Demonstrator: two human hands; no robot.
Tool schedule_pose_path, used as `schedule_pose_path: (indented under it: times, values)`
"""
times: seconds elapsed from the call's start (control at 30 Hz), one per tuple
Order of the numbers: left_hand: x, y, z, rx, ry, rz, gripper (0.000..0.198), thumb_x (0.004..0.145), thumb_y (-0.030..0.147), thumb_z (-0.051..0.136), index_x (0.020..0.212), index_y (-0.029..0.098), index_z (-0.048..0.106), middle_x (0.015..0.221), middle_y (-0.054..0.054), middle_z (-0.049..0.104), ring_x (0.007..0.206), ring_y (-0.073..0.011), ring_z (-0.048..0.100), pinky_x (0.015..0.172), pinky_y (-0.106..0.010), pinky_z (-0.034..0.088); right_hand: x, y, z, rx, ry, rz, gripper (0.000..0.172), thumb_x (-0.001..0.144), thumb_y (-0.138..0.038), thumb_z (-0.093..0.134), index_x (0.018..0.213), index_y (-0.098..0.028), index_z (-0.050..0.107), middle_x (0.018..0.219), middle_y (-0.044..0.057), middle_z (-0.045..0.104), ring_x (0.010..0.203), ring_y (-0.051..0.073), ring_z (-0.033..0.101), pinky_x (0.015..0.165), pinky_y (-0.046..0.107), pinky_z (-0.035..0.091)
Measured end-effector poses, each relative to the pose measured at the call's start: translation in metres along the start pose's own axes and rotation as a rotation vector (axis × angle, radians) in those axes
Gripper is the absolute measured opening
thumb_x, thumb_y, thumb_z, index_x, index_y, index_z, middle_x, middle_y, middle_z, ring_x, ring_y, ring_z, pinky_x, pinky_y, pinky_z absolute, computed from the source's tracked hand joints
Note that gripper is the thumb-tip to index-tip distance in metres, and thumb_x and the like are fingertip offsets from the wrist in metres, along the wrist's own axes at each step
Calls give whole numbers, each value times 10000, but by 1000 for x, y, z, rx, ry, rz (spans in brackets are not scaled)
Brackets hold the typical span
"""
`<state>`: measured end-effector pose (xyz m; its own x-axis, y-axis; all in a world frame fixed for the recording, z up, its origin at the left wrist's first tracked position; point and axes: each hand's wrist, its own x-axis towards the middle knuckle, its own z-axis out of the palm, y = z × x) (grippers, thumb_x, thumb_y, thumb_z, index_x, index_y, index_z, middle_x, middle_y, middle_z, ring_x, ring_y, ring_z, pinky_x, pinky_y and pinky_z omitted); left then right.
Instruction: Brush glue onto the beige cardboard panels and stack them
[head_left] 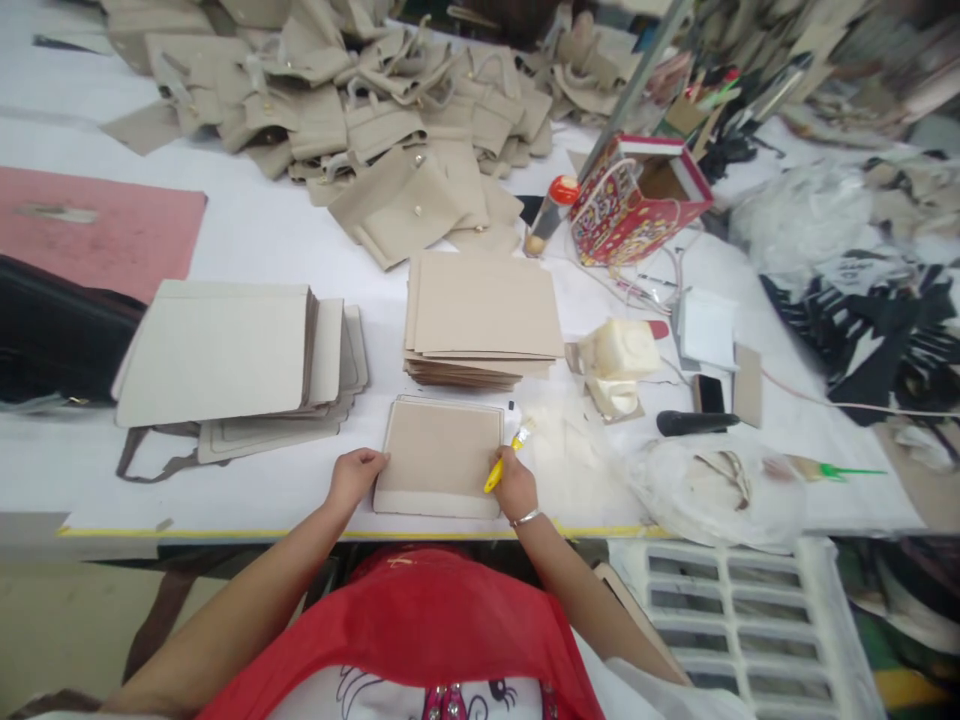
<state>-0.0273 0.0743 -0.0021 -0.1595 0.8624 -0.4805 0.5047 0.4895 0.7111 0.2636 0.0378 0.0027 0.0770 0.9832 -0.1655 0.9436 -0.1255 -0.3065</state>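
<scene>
A beige rectangular panel [439,450] with a paler border lies flat on the white table [262,490], right in front of me. My left hand [357,478] rests on its left edge. My right hand [514,484] grips a yellow-handled brush [501,460] at the panel's right edge, with the bristles [525,428] pointing away from me. A stack of beige panels [484,320] lies just beyond the panel, and a thicker, fanned stack [225,355] lies to the left.
Heaped beige bag pieces with flaps and handles [397,190] fill the far table. A red patterned box [637,200], a bottle with an orange cap [553,212], a lump of pale adhesive [619,355] and a dark-handled tool [694,423] stand to the right. A plastic bag [712,490] lies at the right front.
</scene>
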Motion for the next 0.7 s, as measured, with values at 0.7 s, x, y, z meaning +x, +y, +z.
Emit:
schedule_pose_path:
  times: [0.7]
  values:
    - [17, 2, -12, 60, -103, 76, 221, 627, 352, 616, 582, 136, 618, 557, -2, 592, 546, -119, 508, 534, -230, 365, 8, -14, -9, -182, -126, -26, 211, 880, -290, 388, 1030, -153, 442, 676, 23, 561, 532, 102, 454, 485, 229, 192]
